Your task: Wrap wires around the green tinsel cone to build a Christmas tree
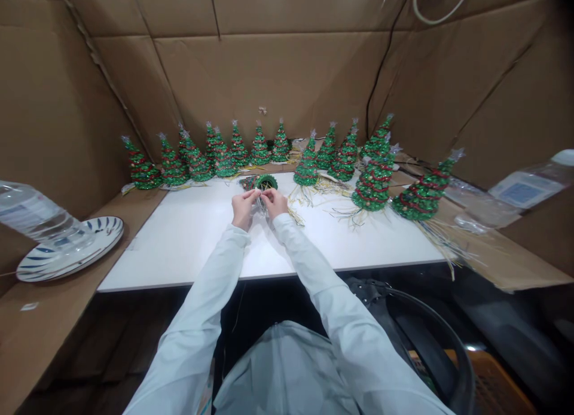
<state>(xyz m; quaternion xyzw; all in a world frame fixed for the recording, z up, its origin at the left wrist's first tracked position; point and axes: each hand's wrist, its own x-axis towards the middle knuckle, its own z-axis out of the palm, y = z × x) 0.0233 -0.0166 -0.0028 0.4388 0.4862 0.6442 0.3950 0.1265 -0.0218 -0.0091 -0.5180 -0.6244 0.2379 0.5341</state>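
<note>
A small green tinsel Christmas tree [266, 180] lies on its side on the white board, its open round base facing me. Thin strands [262, 207], wire-like and pale, hang out of that base. Just in front of it my left hand [243, 208] pinches the strands between thumb and fingertips. My right hand [275, 203] is beside it, closed in the same kind of pinch, fingertips almost meeting the left ones. Exactly how the strands run between the fingers is too small to make out.
Several finished-looking trees [305, 164] with star tops stand along the back and right of the white board [179, 241]. Loose yellow and dark strands [329, 188] lie among them. Plastic bottles flank the board; the left bottle [40, 214] rests on plates [105, 226]. Cardboard walls [278, 74] surround everything.
</note>
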